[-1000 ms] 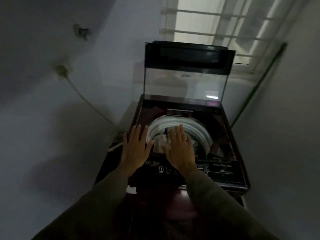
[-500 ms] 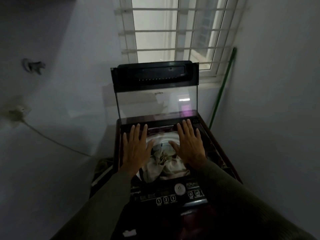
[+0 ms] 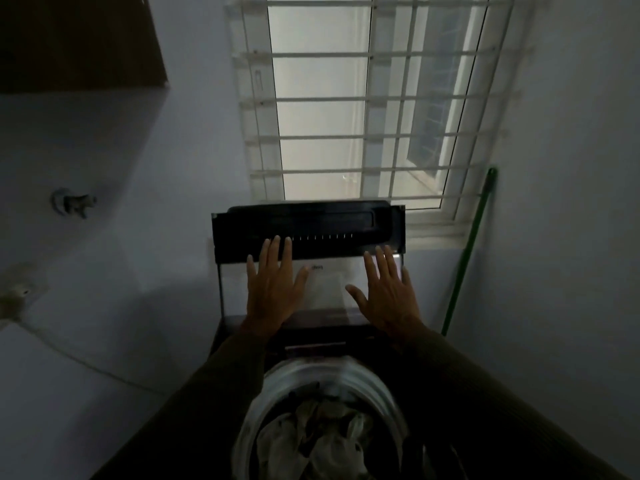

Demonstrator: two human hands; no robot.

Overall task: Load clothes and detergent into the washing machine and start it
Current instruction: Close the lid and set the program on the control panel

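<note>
We hold the left hand [image 3: 273,289] and right hand [image 3: 384,292] spread flat before the upright lid [image 3: 308,233]; clothes [image 3: 318,434] lie below, nearer us.

Small dark print on the raised glass lid [image 3: 325,285] between the hands, too blurred and dim to read. No other legible text, numbers or brand anywhere.

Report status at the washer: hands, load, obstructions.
Left hand and right hand open, flat, raised at the upright lid. Clothes in the drum. Nothing seen blocking the lid.
</note>
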